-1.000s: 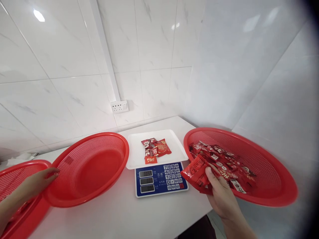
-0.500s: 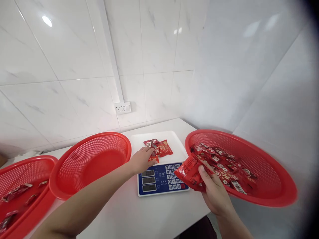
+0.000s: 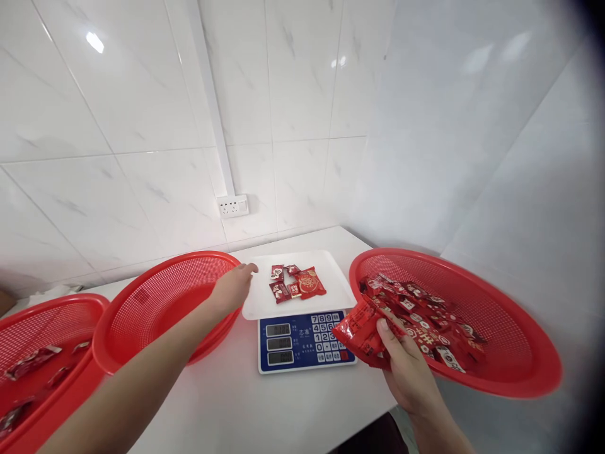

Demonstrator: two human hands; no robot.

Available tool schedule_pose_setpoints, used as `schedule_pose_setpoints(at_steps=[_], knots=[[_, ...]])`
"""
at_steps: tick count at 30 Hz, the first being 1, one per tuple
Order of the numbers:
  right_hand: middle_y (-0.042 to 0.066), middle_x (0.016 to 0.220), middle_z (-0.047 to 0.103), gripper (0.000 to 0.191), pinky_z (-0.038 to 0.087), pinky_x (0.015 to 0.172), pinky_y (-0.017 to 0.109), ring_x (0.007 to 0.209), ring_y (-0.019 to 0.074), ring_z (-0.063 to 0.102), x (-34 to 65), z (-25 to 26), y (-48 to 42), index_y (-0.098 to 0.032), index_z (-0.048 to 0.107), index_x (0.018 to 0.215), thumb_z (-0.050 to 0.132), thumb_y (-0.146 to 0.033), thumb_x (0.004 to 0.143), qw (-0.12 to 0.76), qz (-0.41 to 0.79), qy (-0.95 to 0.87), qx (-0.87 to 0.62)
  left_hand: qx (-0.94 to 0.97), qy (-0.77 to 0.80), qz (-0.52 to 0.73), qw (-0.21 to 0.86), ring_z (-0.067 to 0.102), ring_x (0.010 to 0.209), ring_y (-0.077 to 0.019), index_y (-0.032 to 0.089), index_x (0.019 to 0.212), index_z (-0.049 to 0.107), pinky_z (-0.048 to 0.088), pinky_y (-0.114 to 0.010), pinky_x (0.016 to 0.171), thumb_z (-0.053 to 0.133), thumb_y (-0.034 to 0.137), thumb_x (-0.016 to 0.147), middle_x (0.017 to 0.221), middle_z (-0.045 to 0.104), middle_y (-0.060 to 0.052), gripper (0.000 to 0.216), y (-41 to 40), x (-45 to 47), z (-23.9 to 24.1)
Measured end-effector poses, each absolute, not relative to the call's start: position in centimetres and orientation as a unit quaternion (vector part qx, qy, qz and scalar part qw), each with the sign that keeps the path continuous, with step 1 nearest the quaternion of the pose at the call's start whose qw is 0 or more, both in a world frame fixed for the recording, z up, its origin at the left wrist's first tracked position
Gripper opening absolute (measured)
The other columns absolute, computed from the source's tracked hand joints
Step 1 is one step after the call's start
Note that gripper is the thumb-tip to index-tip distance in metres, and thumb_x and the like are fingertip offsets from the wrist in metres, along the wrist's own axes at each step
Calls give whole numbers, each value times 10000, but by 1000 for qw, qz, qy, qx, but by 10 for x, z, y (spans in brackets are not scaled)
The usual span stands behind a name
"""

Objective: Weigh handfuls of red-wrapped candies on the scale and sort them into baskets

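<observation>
On a white bench (image 3: pixel 283 410), a large basket (image 3: pixel 520 372) stood right of a scale (image 3: pixel 302 340) and a second basket (image 3: pixel 155 315) left, the left hand (image 3: pixel 231 290) curled over its rim, grip unclear, the right hand (image 3: pixel 406 369) clutching red packets (image 3: pixel 362 328) at the large basket's edge.

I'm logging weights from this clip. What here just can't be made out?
Head view only:
Scale display: digits too small, blurred.
Left hand: palm turned away, so any packet in it is hidden.
Leftmost basket: cut off by the left edge.
Packets in right hand: overlapping, uncountable.
</observation>
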State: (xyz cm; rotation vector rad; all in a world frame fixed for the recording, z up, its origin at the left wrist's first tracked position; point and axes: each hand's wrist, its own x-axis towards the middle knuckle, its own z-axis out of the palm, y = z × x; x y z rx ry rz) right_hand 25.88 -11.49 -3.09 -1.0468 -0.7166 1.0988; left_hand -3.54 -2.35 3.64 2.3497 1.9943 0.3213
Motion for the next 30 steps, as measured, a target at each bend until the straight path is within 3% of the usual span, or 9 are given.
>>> schedule_pose_setpoints(at_steps=[2, 5, 9, 12, 16, 19, 25, 30], knots=[[-1, 1248, 574, 475, 405, 996, 352, 1213, 232, 456, 258, -30, -114, -316, 631, 1095, 682, -523, 671, 663, 494, -320, -462, 746, 660, 87, -5, 626, 833, -267, 158, 1087, 548, 481, -391, 677, 296, 167, 872, 988, 638, -136, 332, -26, -51, 45], [6, 1236, 583, 472, 462, 930, 350, 1183, 236, 483, 255, -31, -112, -318, 621, 1115, 667, -519, 691, 655, 510, -329, -449, 768, 637, 65, -23, 567, 1005, -308, 138, 1027, 599, 422, -487, 847, 309, 143, 852, 1000, 644, -148, 339, -29, -57, 48], [0, 1209, 604, 448, 487, 888, 320, 1173, 224, 492, 251, -36, -109, -319, 618, 1118, 655, -504, 712, 650, 510, -343, -447, 852, 523, 27, 21, 445, 1204, -173, 235, 1146, 562, 343, -320, 1014, 370, 30, 768, 1250, 566, -18, 470, -25, -29, 31], [5, 1219, 601, 456, 478, 897, 317, 1193, 222, 475, 251, -38, -107, -307, 610, 1128, 648, -505, 719, 645, 498, -359, -456, 889, 454, -7, 59, 424, 1230, -154, 252, 1209, 516, 347, -277, 1010, 431, 4, 721, 1285, 544, -7, 553, -15, -6, 17], [20, 1253, 578, 483, 462, 919, 325, 1176, 228, 495, 256, -37, -109, -280, 615, 1120, 645, -531, 708, 650, 466, -358, -482, 889, 452, -18, 68, 512, 1134, -203, 210, 1171, 529, 392, -327, 947, 419, 88, 807, 1208, 579, -77, 399, -4, 6, 12], [24, 1232, 593, 499, 466, 918, 331, 1158, 231, 510, 260, -36, -111, -277, 612, 1125, 644, -542, 704, 650, 468, -350, -486, 874, 482, -15, 67, 576, 1021, -213, 216, 1136, 532, 448, -321, 832, 356, 209, 887, 1136, 600, -90, 305, -6, 5, 18], [8, 1257, 573, 499, 434, 964, 345, 1192, 227, 480, 263, -39, -109, -306, 588, 1158, 648, -520, 711, 656, 471, -342, -480, 812, 583, 17, 22, 591, 945, -244, 203, 1162, 494, 465, -359, 741, 201, 340, 932, 1086, 601, -110, 397, -25, -21, 49], [22, 1245, 577, 500, 430, 968, 363, 1201, 236, 469, 258, -39, -106, -300, 594, 1159, 658, -507, 708, 660, 487, -334, -464, 771, 636, 8, -9, 516, 1075, -352, 134, 1068, 569, 426, -466, 809, 398, 330, 862, 1117, 565, -188, 331, -26, -42, 59]])
